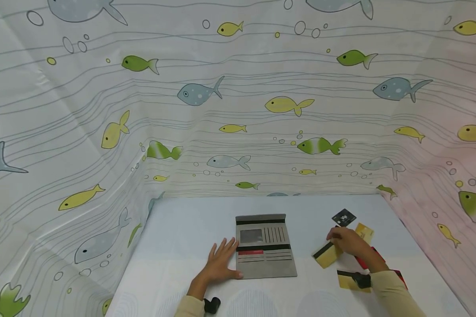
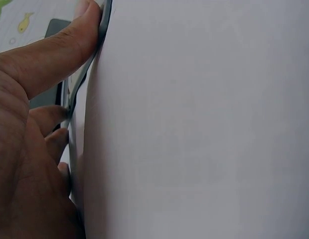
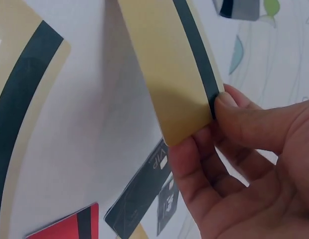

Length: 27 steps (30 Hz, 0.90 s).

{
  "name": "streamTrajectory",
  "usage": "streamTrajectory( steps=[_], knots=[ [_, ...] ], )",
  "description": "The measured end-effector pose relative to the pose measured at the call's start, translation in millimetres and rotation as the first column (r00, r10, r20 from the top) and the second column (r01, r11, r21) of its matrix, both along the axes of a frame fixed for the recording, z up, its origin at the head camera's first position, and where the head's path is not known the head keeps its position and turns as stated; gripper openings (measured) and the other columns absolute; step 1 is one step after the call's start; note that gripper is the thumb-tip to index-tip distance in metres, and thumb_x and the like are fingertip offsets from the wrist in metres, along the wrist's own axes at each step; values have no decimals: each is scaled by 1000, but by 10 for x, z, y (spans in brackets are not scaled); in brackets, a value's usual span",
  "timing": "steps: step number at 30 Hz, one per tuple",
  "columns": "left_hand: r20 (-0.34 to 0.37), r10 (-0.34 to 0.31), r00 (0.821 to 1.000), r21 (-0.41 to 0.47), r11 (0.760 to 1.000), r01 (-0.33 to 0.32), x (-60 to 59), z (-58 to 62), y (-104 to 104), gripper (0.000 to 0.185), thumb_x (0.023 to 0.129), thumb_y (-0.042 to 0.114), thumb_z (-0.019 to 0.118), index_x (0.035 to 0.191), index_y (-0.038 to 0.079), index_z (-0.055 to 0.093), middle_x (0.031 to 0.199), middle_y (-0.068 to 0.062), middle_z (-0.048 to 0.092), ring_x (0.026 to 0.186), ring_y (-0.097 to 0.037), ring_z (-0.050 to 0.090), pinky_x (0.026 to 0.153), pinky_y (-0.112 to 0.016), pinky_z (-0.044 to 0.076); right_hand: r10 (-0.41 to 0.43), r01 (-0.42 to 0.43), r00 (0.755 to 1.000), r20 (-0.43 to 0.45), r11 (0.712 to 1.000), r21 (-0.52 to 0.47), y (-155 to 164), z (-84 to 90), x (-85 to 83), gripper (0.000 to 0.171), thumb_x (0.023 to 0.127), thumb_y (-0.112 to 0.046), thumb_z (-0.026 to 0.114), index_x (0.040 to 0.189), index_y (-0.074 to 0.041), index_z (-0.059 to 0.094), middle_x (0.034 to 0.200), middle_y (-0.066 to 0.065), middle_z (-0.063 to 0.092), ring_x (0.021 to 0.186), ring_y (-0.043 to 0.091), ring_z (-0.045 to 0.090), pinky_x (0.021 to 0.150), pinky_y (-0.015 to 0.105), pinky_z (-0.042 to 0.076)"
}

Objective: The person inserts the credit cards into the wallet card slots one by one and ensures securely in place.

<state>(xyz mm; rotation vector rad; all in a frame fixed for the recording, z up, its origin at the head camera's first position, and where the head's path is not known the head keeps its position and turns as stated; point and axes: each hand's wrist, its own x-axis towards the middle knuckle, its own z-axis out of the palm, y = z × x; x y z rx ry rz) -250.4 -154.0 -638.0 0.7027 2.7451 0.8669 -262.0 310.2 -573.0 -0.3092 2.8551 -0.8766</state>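
Observation:
An open grey wallet (image 1: pixel 265 248) lies flat on the white table (image 1: pixel 182 237), with a red card in one of its slots. My left hand (image 1: pixel 222 259) lies flat beside the wallet's left edge, fingers straight. In the left wrist view the thumb (image 2: pixel 70 37) presses against the wallet's edge (image 2: pixel 105 15). My right hand (image 1: pixel 333 240) pinches a gold card with a black stripe (image 1: pixel 325 256) by one corner, just above the table right of the wallet. The right wrist view shows thumb and fingers (image 3: pixel 209 124) on that gold card (image 3: pixel 177 69).
Loose cards lie around the right hand: a black card (image 1: pixel 343 217), a gold one (image 1: pixel 366 232), another gold one (image 1: pixel 346 281) and a red one (image 1: pixel 364 263). Fish-print cloth walls (image 1: pixel 238 110) close the table on three sides.

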Motion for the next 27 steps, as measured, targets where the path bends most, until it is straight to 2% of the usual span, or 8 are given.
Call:
streamTrajectory(
  steps=[4, 9, 14, 18, 27],
  knots=[
    [6, -4, 1000, 3, 1000, 4, 6, 12, -4, 107, 74, 49, 84, 158, 9, 30, 166, -15, 24, 153, -45, 13, 119, -69, 0, 2, -1, 1000, 23, 999, -35, 8, 4, 6, 9, 94, -2, 63, 95, -6, 71, 90, 3, 70, 76, 12, 58, 63, 25, 49],
    [16, -5, 1000, 11, 1000, 5, 7, 30, -7, 107, 74, 49, 84, 158, 8, 30, 166, -15, 24, 153, -45, 13, 119, -69, 0, -43, 54, 996, 80, 989, -134, 16, -12, 6, 12, 95, 0, 61, 102, -2, 70, 89, 5, 68, 74, 15, 59, 61, 27, 53],
    [21, 3, 1000, 3, 1000, -3, -1, 42, -4, 108, 74, 48, 84, 157, 8, 30, 166, -15, 23, 154, -44, 13, 120, -68, 0, -92, 125, 986, 143, 960, -251, -34, -28, -1, 14, 97, 0, 59, 107, 2, 69, 85, 7, 64, 76, 20, 59, 66, 31, 58],
    [17, 3, 1000, -2, 1000, -3, -6, 22, -3, 108, 73, 49, 84, 157, 8, 30, 166, -15, 24, 154, -44, 13, 120, -68, 0, -100, 149, 981, 166, 937, -316, -85, -65, 1, 15, 97, -2, 59, 108, 2, 69, 86, 8, 64, 76, 19, 60, 67, 30, 59],
    [21, 4, 1000, -3, 1000, -4, 5, -10, -9, 108, 74, 50, 84, 158, 9, 29, 166, -14, 24, 154, -43, 13, 120, -68, 0, -31, 108, 986, 161, 860, -498, -193, -161, 5, 25, 97, -9, 64, 112, 10, 65, 87, 13, 65, 72, 16, 67, 68, 31, 62]
  ],
)
